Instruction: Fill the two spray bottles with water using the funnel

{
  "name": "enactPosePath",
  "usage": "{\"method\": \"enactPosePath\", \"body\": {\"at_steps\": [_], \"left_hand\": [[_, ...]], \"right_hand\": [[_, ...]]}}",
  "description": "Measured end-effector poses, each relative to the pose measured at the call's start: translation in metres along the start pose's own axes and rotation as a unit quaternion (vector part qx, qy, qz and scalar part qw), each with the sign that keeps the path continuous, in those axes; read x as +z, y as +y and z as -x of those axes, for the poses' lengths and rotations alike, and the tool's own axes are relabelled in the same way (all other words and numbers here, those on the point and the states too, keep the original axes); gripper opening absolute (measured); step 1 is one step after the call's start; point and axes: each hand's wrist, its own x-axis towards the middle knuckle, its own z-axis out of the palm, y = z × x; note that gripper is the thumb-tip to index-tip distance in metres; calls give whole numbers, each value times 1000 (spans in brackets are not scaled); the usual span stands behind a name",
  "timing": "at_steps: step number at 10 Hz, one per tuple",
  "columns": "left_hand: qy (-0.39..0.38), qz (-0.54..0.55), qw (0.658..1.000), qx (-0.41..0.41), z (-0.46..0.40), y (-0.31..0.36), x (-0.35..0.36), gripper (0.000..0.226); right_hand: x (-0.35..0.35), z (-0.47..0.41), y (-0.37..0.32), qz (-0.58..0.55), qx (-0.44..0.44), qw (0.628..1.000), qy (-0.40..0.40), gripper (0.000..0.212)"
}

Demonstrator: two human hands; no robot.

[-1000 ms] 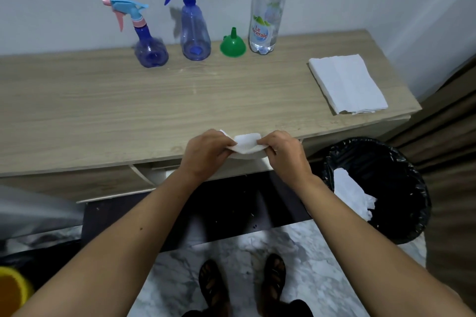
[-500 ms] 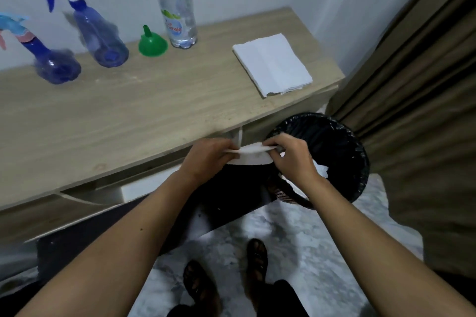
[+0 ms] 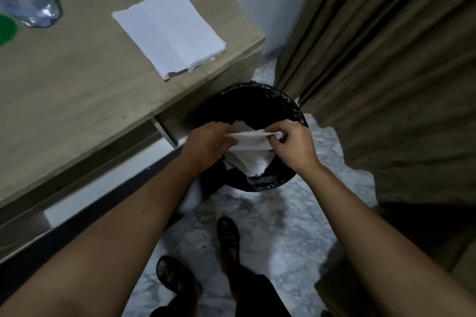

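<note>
My left hand (image 3: pixel 206 144) and my right hand (image 3: pixel 293 143) each pinch an end of a white paper tissue (image 3: pixel 251 139), stretched between them above the black-lined bin (image 3: pixel 291 108). At the top left of the wooden table (image 3: pixel 77 100) the base of the clear water bottle (image 3: pixel 28 0) shows, and a sliver of the green funnel (image 3: pixel 6 29) sits at the left edge. The two spray bottles are out of view.
A stack of folded white paper towels (image 3: pixel 170 33) lies near the table's right end. Crumpled white paper (image 3: pixel 253 165) lies inside the bin. A brown curtain (image 3: pixel 386 72) hangs on the right. My sandalled feet (image 3: pixel 228 237) stand on the marble floor.
Both hands carried the tissue from the table's front edge rightward to above the bin. The view swung right, so the spray bottles left the frame.
</note>
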Motion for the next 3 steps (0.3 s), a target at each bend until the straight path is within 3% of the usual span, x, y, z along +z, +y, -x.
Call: {"method": "enactPosePath", "body": {"at_steps": [3], "left_hand": [[-8, 8, 1000, -13, -24, -18, 30, 40]], "right_hand": [[21, -7, 43, -6, 9, 1000, -23, 25]]}}
